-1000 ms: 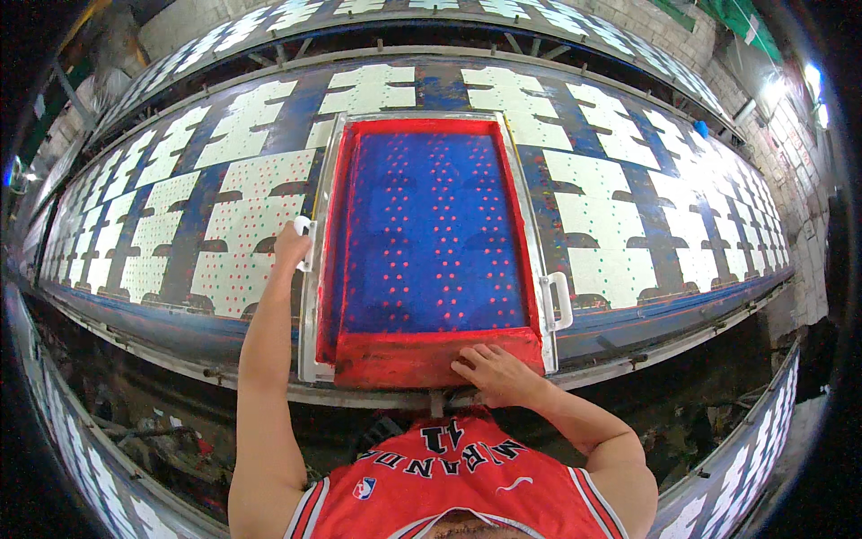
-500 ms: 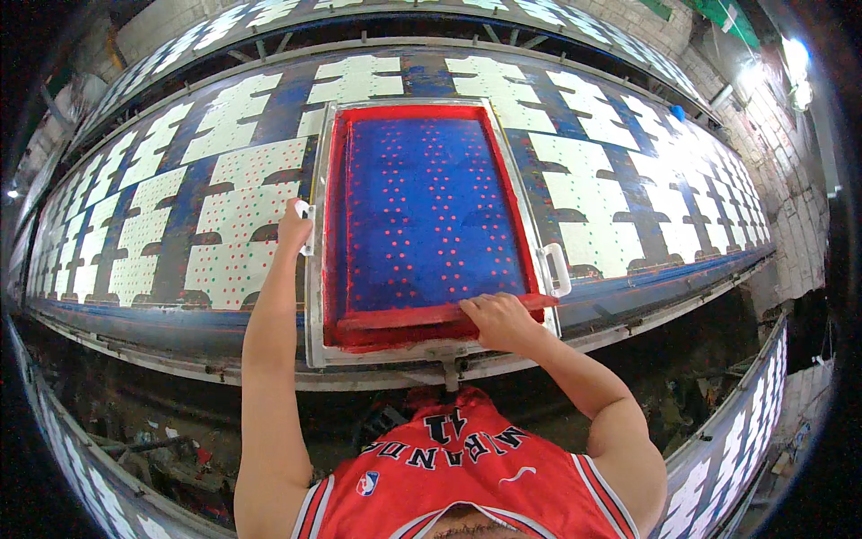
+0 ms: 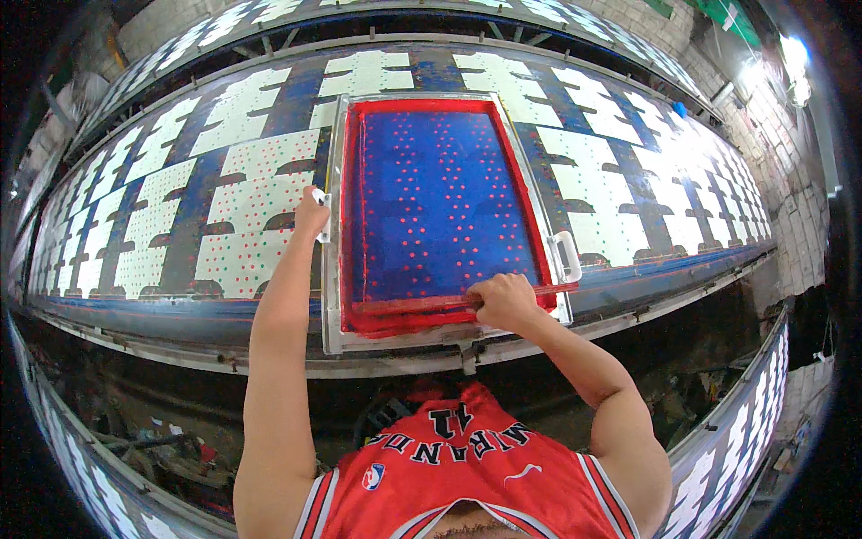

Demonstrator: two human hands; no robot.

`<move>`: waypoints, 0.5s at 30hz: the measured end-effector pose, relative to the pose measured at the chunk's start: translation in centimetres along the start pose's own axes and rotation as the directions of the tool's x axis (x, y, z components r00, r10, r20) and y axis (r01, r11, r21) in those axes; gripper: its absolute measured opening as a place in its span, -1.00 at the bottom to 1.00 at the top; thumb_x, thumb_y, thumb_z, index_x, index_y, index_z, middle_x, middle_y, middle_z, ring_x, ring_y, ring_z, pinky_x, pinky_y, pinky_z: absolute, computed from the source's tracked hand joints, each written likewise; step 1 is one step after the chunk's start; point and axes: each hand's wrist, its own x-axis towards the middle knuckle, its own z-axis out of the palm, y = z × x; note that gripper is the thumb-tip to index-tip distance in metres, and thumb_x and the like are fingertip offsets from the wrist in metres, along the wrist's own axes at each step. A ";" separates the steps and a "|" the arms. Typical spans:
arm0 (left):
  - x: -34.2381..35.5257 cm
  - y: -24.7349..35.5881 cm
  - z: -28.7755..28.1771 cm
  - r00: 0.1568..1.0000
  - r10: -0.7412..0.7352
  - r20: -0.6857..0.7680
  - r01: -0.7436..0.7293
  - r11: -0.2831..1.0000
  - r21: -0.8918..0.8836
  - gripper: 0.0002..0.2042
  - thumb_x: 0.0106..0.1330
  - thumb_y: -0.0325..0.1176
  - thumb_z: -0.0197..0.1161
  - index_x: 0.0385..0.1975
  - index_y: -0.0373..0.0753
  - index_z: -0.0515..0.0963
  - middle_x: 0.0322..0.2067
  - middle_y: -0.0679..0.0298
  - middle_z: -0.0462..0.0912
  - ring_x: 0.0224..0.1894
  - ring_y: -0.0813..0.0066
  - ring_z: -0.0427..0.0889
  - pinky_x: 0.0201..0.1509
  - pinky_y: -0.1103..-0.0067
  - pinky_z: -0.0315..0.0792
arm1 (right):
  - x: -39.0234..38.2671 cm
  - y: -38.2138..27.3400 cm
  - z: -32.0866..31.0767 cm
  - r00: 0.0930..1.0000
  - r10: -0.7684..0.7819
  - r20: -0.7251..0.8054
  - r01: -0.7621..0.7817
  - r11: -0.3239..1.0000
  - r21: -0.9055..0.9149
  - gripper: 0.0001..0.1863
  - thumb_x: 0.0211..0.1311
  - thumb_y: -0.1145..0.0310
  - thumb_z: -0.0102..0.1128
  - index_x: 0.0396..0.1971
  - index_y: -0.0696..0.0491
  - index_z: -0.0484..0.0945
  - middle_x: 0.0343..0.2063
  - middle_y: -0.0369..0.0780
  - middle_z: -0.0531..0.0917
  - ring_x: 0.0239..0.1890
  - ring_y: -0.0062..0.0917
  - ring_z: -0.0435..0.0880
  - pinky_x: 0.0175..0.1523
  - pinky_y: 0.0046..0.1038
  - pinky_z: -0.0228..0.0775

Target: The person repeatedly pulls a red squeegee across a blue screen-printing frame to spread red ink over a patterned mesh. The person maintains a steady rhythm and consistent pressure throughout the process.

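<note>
A screen-printing frame (image 3: 332, 310) lies on the long table in front of me. Its blue mesh (image 3: 377, 193) carries rows of red dots, and red ink borders it on all sides. My left hand (image 3: 312, 216) is closed round the white handle on the frame's left side. Across the near end of the mesh lies a long red-coated squeegee (image 3: 404, 307). My right hand (image 3: 507, 301) grips it near its right end, fingers curled over the top; its blade is hidden. A second white handle (image 3: 568, 256) on the frame's right side is free of any hand.
Pale cut fabric pieces (image 3: 251, 211) lie in rows along the table, those at left with red and green dots, those at right (image 3: 593, 198) partly dotted. A rail (image 3: 404, 366) runs along the near table edge. More tables stand beyond and behind me; a brick wall (image 3: 799, 180) rises at right.
The whole view has shifted slightly, so table and frame sit a little higher and farther right. Both hands keep their holds, and the squeegee stays at the near end, its face showing narrower.
</note>
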 end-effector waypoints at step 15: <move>-0.4 0.3 -0.4 0.999 0.035 0.015 -0.035 0.999 -0.008 -0.40 0.15 -0.46 0.19 0.28 -0.22 0.31 -0.07 -0.22 0.68 0.05 -0.21 0.66 0.13 0.14 0.48 | 5.7 -2.9 4.7 0.972 0.056 -0.228 -0.084 0.990 -0.111 -0.73 -0.02 0.23 0.38 -0.35 0.07 0.65 -0.35 -0.13 0.75 -0.30 -0.22 0.80 -0.21 -0.17 0.65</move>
